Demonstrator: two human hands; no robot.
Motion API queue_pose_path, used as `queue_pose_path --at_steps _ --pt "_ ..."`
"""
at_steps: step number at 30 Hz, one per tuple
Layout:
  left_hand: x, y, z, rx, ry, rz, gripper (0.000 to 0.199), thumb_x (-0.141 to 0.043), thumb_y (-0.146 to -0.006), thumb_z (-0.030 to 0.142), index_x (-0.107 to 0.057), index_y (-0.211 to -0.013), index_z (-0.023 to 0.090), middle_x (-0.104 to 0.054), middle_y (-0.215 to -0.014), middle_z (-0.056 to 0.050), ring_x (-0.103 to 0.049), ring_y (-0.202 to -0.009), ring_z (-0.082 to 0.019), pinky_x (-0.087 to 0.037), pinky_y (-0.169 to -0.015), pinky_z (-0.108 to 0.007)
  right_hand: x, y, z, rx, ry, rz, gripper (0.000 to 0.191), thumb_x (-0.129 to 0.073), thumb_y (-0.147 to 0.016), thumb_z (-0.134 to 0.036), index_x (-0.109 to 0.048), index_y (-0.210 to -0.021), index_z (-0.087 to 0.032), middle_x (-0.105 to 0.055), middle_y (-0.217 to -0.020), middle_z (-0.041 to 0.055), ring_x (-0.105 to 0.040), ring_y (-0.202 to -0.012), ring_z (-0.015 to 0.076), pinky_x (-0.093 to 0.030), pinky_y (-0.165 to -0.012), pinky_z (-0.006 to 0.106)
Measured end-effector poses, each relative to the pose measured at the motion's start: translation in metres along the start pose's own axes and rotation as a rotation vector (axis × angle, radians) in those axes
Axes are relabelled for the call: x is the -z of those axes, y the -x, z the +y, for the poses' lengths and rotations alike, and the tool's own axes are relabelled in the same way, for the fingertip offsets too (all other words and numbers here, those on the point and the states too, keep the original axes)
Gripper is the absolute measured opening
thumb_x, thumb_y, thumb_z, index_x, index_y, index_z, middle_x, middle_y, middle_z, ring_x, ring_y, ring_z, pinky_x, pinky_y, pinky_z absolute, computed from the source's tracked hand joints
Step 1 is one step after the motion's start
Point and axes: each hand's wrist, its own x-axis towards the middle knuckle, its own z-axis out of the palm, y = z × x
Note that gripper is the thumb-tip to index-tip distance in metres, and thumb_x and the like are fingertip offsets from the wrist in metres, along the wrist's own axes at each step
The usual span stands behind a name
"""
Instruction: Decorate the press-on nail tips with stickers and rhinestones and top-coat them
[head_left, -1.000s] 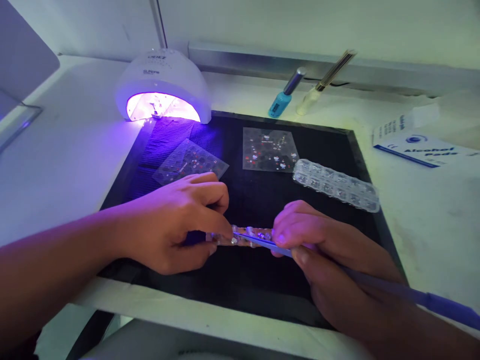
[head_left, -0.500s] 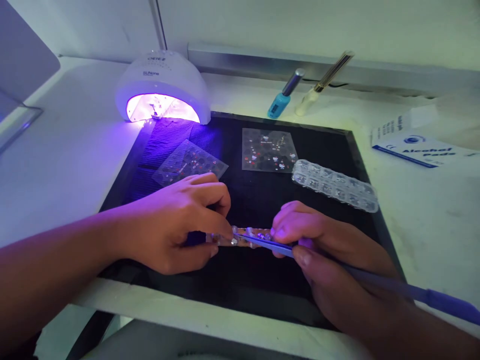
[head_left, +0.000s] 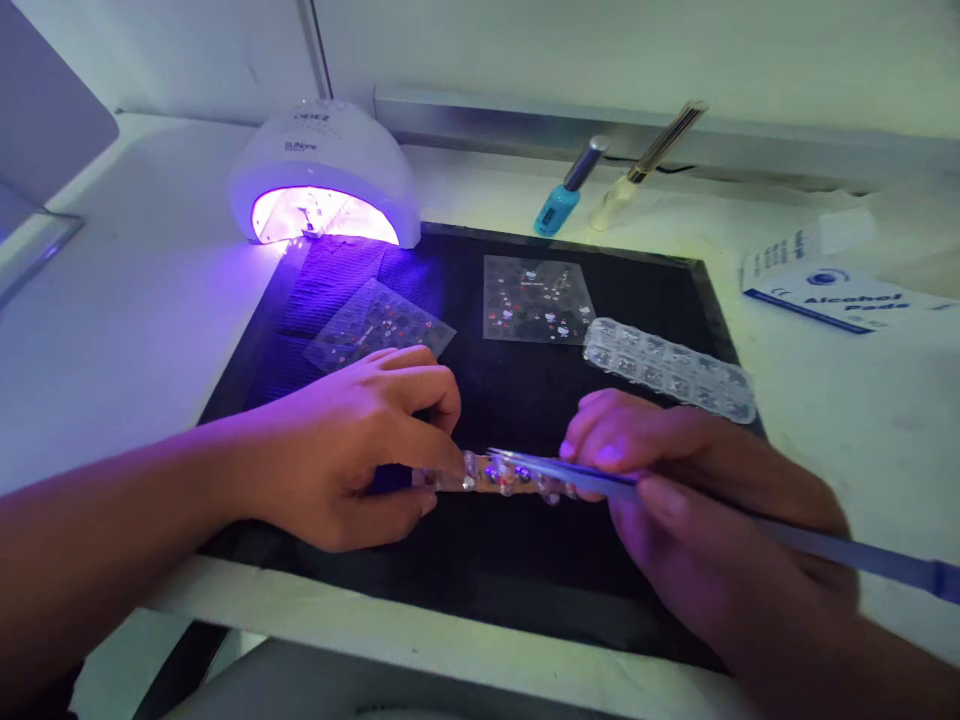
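My left hand (head_left: 375, 450) pinches the left end of a narrow tan strip (head_left: 484, 485) between thumb and forefinger, just above a black mat (head_left: 450, 560). Along the strip sit several clear nail tips with shiny gems and small charms. In my right hand (head_left: 697, 500) is a pair of long, slim tweezers (head_left: 600, 480), gripped between thumb and fingers. The tweezers' points hover over the strip near its upper edge; whether they hold anything is too small to tell. Part of the strip's left end is hidden by my left fingers.
A lit white nail lamp (head_left: 322, 165) stands at the back left. Two sticker sheets (head_left: 536, 300) and a clear gem case (head_left: 667, 368) lie on the mat. Behind are a blue polish bottle (head_left: 559, 208) and a pale bottle (head_left: 619, 200); an alcohol pads box (head_left: 847, 295) is at right.
My right hand has moved to the right and slightly up with the tweezers, lifting their points from the strip and uncovering more of its right part. My left hand has stayed in place.
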Motion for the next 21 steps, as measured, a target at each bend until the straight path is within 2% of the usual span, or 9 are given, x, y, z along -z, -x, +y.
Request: queue_pose_path --at_steps 3,8,13,18,21 --pt "0.000 0.000 0.000 -0.017 0.025 0.029 0.023 -0.060 -0.079 0.011 -0.073 -0.097 0.018 -0.056 -0.093 -0.004 -0.049 -0.084 -0.017 -0.039 -0.082 -0.034 0.002 -0.011 -0.003 0.053 -0.105 0.049 0.032 -0.054 -0.069 -0.004 -0.076 -0.079 -0.025 -0.065 -0.066 0.0004 -0.061 -0.065 0.0184 -0.045 -0.052 0.034" --pt "-0.002 0.000 0.000 -0.024 0.026 0.038 0.023 -0.058 -0.080 0.011 -0.073 -0.097 0.018 -0.055 -0.092 -0.004 -0.049 -0.083 -0.017 -0.039 -0.081 -0.035 0.009 -0.025 0.007 0.094 -0.228 0.186 0.030 -0.052 -0.063 -0.003 -0.077 -0.071 -0.019 -0.067 -0.062 0.0002 -0.062 -0.057 0.0163 -0.042 -0.046 0.034" --pt "-0.003 0.000 -0.002 -0.056 0.042 0.084 0.021 -0.058 -0.082 0.011 -0.072 -0.097 0.017 -0.055 -0.092 -0.004 -0.050 -0.082 -0.016 -0.040 -0.079 -0.034 0.013 -0.028 0.019 0.153 -0.295 0.162 0.030 -0.052 -0.067 -0.002 -0.077 -0.075 -0.016 -0.070 -0.067 0.0001 -0.063 -0.057 0.0151 -0.042 -0.048 0.035" --pt "-0.001 0.001 -0.003 -0.039 0.011 0.059 0.023 -0.060 -0.081 0.011 -0.072 -0.098 0.019 -0.055 -0.092 -0.004 -0.050 -0.083 -0.017 -0.040 -0.079 -0.035 0.013 -0.030 0.019 0.152 -0.315 0.142 0.030 -0.052 -0.068 -0.003 -0.078 -0.076 -0.017 -0.071 -0.068 -0.0004 -0.063 -0.057 0.0147 -0.042 -0.048 0.035" --pt "0.000 0.001 -0.003 -0.074 0.017 0.103 0.021 -0.059 -0.080 0.010 -0.072 -0.095 0.018 -0.055 -0.092 -0.004 -0.050 -0.081 -0.017 -0.040 -0.077 -0.036 0.013 -0.030 0.019 0.142 -0.313 0.144 0.030 -0.052 -0.067 -0.003 -0.078 -0.074 -0.017 -0.070 -0.066 -0.0006 -0.062 -0.056 0.0143 -0.041 -0.048 0.035"
